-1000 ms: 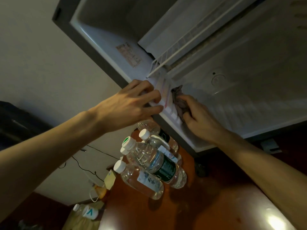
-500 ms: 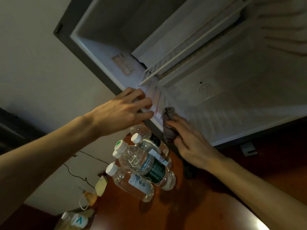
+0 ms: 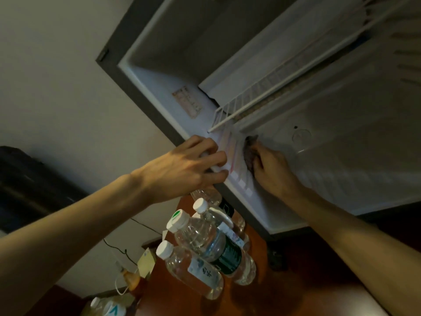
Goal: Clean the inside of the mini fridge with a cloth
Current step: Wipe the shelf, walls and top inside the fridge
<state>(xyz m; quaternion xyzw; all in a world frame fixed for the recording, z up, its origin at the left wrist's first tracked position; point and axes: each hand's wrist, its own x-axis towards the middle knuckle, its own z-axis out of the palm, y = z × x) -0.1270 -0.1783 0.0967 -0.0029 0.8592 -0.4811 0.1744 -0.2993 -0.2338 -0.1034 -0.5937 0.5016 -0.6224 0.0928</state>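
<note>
Pressing under the right hand (image 3: 276, 169), the cloth (image 3: 250, 152) touches the fridge wall (image 3: 341, 156).

The right hand (image 3: 272, 166) presses a dark cloth (image 3: 249, 153) against the fridge (image 3: 341, 160) floor; the left hand (image 3: 189, 169) grips its front edge, bottles (image 3: 205, 247) below the fingers.

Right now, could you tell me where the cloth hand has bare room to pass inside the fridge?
Free: the fridge floor right of the right hand and cloth, under the wire shelf. Crowded: the front edge where the left hand grips.
</note>
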